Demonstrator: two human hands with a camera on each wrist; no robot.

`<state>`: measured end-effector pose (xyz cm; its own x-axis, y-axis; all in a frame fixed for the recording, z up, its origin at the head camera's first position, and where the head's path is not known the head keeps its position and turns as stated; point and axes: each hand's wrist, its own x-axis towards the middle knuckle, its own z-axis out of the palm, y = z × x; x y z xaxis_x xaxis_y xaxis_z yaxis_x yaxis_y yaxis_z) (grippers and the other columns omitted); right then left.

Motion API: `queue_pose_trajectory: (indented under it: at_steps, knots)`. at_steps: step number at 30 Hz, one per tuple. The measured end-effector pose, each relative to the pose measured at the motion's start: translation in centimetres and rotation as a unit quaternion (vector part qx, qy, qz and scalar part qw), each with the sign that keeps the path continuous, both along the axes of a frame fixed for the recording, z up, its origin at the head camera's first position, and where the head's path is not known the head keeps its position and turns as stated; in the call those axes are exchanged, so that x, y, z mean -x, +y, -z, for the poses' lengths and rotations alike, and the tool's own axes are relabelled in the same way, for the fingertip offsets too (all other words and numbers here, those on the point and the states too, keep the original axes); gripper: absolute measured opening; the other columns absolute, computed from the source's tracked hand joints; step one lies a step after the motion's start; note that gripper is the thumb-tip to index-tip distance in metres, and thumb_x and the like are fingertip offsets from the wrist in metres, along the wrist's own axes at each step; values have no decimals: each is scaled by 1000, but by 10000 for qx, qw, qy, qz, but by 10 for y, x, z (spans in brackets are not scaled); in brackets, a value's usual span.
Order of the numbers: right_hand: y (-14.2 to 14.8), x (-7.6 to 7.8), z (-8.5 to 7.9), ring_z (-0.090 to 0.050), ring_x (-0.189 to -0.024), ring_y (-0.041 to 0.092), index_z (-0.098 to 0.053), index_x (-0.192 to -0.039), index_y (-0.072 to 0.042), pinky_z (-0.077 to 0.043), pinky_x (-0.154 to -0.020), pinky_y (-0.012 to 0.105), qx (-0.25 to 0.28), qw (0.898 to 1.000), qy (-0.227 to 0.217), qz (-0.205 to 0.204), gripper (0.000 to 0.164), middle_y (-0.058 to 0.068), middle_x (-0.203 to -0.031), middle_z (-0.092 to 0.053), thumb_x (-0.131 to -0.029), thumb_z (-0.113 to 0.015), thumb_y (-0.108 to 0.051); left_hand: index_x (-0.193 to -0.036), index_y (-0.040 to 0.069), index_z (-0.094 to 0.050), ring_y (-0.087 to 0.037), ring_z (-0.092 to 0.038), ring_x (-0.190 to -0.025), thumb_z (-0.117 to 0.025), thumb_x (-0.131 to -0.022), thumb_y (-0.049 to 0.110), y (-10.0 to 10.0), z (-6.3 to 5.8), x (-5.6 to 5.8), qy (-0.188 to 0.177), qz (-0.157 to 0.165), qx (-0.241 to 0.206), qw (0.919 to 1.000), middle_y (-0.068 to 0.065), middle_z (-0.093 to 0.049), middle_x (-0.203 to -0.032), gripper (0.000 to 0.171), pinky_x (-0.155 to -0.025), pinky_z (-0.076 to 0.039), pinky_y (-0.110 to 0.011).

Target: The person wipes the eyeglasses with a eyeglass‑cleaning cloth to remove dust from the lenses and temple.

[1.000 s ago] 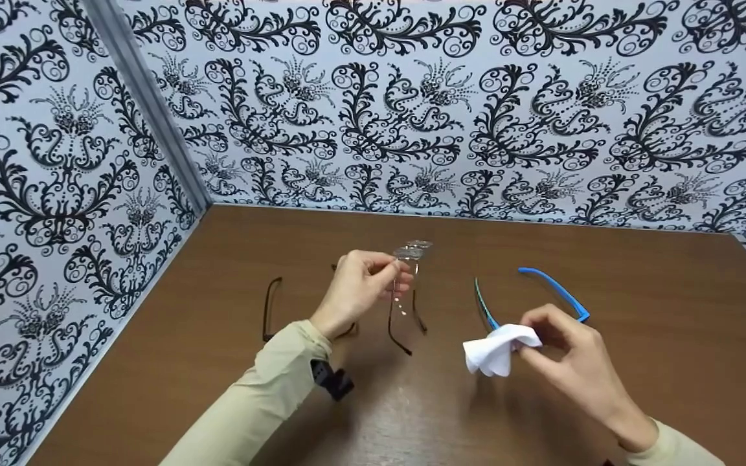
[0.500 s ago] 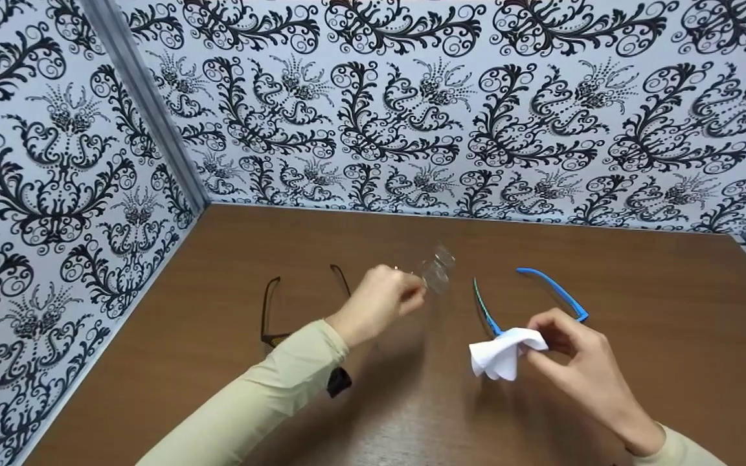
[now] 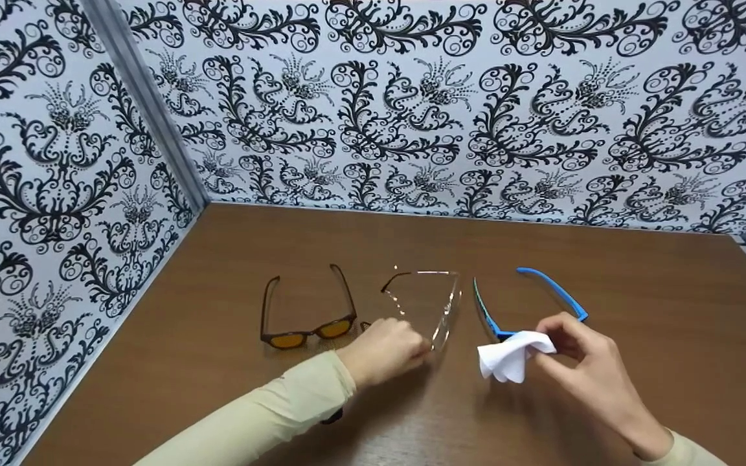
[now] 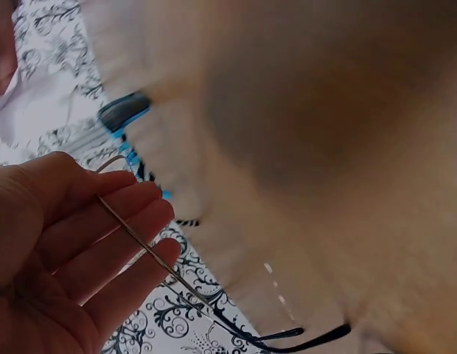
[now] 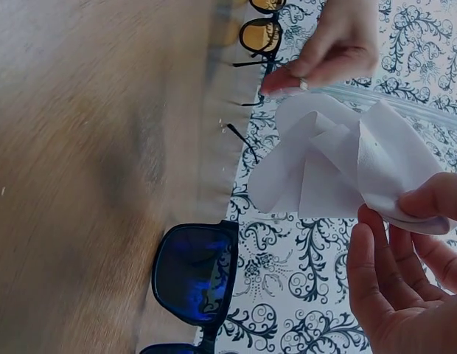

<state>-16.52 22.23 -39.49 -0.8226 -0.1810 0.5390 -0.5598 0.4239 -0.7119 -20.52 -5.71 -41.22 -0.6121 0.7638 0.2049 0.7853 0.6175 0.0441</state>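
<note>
And the left hand (image 3: 386, 353) pinches the clear glasses (image 3: 447, 309), the right hand (image 3: 593, 375) a white cloth (image 3: 508, 357): wiping setup, I'd guess, which calls for bringing both together!

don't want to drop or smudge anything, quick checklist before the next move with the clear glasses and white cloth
1. Left hand grips the clear glasses: ok.
2. Right hand pinches the white cloth: ok.
3. White cloth on the clear glasses: not ok, they are apart.
4. Clear glasses free of smudges: cannot tell, too small to see.
5. Blue glasses and orange-lensed glasses resting on the table: ok.
</note>
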Motion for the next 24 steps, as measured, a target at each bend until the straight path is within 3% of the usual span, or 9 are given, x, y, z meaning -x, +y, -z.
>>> queue_pose_trajectory:
  at_steps: [4,10,18,24]
  knots:
    - [1,0,1,-63,-72,12,-64,-90,-7,-53,-67,16,-21,10000,-34,35,38,1,-82,-63,-68,-70,24,-72,14,-68,-11,-57,-55,-70,-88,20,1,8,-4,169,-73,342,9992,5,-63,-65,18,-49,-48,-23]
    - [3,1,4,-64,-75,12,-64,-91,-6,-53,-68,17,-34,9999,-152,-47,37,2,-84,-64,-70,-69,24,-57,14,-53,-12,-45,-45,-68,-84,13,-3,17,-6,557,-152,593,9966,3,-53,-56,31,-38,-38,-25]
    - [8,11,6,-62,-76,13,-63,-90,-9,-53,-68,17,-418,9984,-374,-111,34,-1,-83,-63,-72,-67,20,-55,15,-49,-14,-48,-45,-68,-82,13,-7,20,-6,406,-246,703,9964,3,-53,-55,34,-37,-39,-29]
    - [13,19,10,-62,-78,16,-64,-90,-9,-52,-71,16,-604,9965,-400,-422,31,-1,-86,-64,-74,-69,17,-59,14,-56,-15,-50,-47,-68,-83,13,-6,17,-6,156,-301,774,9964,1,-56,-59,27,-39,-41,-29]
